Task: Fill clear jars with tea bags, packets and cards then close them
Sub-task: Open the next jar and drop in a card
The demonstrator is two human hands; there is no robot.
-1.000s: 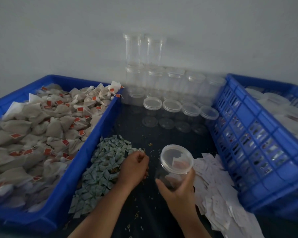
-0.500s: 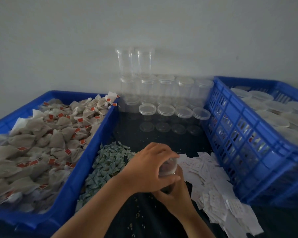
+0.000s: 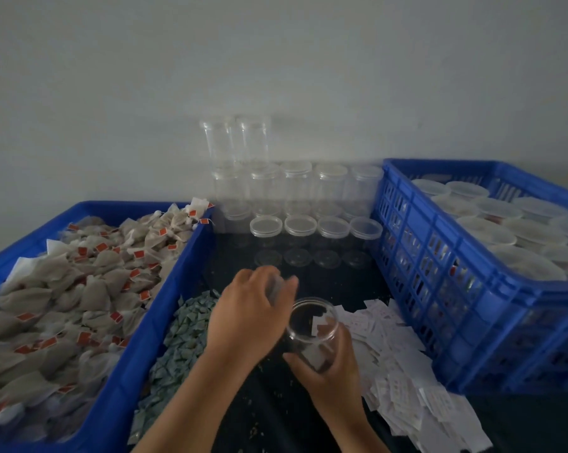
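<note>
dark table [image 3: 341, 286], open jar [image 3: 312, 335], lid [image 3: 277, 286] alongside

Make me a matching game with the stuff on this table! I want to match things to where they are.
Things:
1 beige tea bags with red tags
2 small green packets
3 white paper cards
4 open clear plastic jar

Places:
A in the right hand
B in the left blue plastic crate
C loose pile right of the jar
D loose pile beside the left crate

Pairs: 1-B, 2-D, 3-C, 4-A

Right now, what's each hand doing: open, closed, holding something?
Left hand: grips what looks like a blurred clear lid.
Right hand: grips the open clear jar.
</note>
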